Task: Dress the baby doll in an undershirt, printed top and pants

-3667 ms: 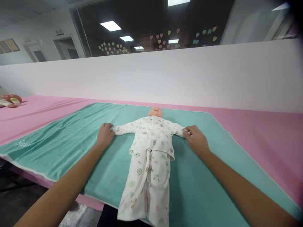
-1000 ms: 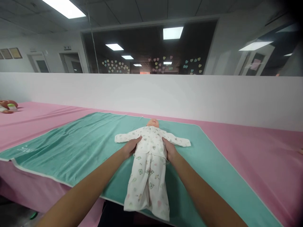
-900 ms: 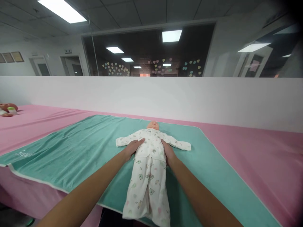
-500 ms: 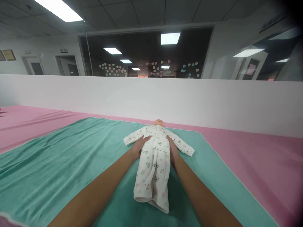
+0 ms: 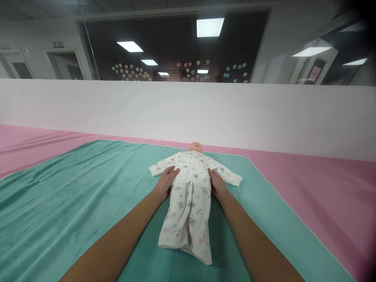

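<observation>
A baby doll (image 5: pixel 189 184) in white printed pyjamas lies on its back on a teal towel (image 5: pixel 73 203), head pointing away from me. My left hand (image 5: pixel 166 182) cups the doll's left flank under the sleeve, fingers curved round the torso. My right hand (image 5: pixel 216 183) cups the opposite flank the same way. Both hands grip the doll's body at waist height. The sleeves spread out to either side and the trouser legs trail toward me.
The towel lies on a pink-covered table (image 5: pixel 323 188). A low white partition (image 5: pixel 205 109) runs along the table's far edge, with a dark window decorated with paper hearts behind it.
My hands left the sleeve ends and moved in to the doll's waist. Since then the doll has shifted further onto the towel, away from the table's near edge.
</observation>
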Available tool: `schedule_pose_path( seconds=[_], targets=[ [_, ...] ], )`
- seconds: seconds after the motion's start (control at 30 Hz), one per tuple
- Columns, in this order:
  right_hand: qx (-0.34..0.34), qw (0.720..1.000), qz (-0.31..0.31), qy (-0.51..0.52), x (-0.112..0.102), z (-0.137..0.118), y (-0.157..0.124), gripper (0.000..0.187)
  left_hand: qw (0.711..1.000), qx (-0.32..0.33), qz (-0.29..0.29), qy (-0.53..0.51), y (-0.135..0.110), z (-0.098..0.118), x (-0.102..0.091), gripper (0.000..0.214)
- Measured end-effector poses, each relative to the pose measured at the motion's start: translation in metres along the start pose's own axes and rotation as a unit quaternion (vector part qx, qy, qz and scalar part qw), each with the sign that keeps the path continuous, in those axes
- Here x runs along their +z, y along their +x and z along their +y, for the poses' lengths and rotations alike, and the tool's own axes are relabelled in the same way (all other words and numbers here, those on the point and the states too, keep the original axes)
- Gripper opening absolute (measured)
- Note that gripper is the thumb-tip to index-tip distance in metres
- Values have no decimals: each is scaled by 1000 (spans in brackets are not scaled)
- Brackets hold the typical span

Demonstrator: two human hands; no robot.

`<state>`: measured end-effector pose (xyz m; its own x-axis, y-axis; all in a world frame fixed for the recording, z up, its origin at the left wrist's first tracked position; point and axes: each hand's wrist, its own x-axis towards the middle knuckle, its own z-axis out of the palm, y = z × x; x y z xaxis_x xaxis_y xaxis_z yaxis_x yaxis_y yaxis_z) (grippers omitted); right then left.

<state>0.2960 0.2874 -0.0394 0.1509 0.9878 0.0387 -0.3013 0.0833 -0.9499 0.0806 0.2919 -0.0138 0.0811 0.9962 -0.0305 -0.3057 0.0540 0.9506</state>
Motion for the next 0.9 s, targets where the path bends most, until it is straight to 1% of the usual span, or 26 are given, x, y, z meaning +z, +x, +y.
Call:
schedule_pose_path(
  seconds=[0.07,0.13,0.17,0.23,0.3,0.33,0.4,0.43,0.47,0.5,0.57,0.6,0.63,0.67,0.73,0.83,0.9],
  targets=[
    [-3,1000,4,0,-10,-4,-5,34,999,36,0,13,7,1,-13,58],
    [-22,999,24,-21,-26,-9,-10,34,997,65,11,47,14,5,-34,53],
    [-38,997,42,-45,-36,-11,-12,35,994,74,29,77,17,8,-47,49],
    [-67,986,87,-123,-59,-18,-17,34,979,89,98,157,22,18,-74,41],
    [-64,966,114,-225,-82,-27,-24,27,962,99,149,207,23,28,-102,37],
    [-59,952,117,-277,-92,-32,-27,25,954,103,166,229,22,33,-114,37],
    [-57,915,122,-382,-111,-41,-35,26,937,109,184,277,21,39,-137,39],
    [-64,889,132,-434,-119,-46,-38,28,921,111,180,327,20,40,-148,41],
    [-71,860,147,-484,-127,-49,-40,29,896,111,166,397,20,41,-158,43],
    [-75,828,167,-530,-136,-52,-42,32,860,106,143,479,20,41,-168,46],
    [-63,768,187,-610,-153,-53,-43,37,766,82,92,631,20,42,-188,53],
    [-49,744,179,-642,-162,-52,-43,41,723,67,74,683,21,43,-197,56],
    [-36,725,163,-668,-171,-50,-42,45,695,53,65,714,21,46,-207,59],
    [-27,709,143,-690,-179,-47,-41,49,674,40,63,735,22,49,-216,60],
    [-17,688,114,-716,-190,-42,-39,57,646,18,68,760,22,57,-234,62],
    [5,676,106,-729,-195,-40,-40,64,630,6,70,774,20,68,-253,62],
    [12,671,111,-733,-191,-44,-44,64,625,8,67,778,18,71,-258,61]
  ],
)
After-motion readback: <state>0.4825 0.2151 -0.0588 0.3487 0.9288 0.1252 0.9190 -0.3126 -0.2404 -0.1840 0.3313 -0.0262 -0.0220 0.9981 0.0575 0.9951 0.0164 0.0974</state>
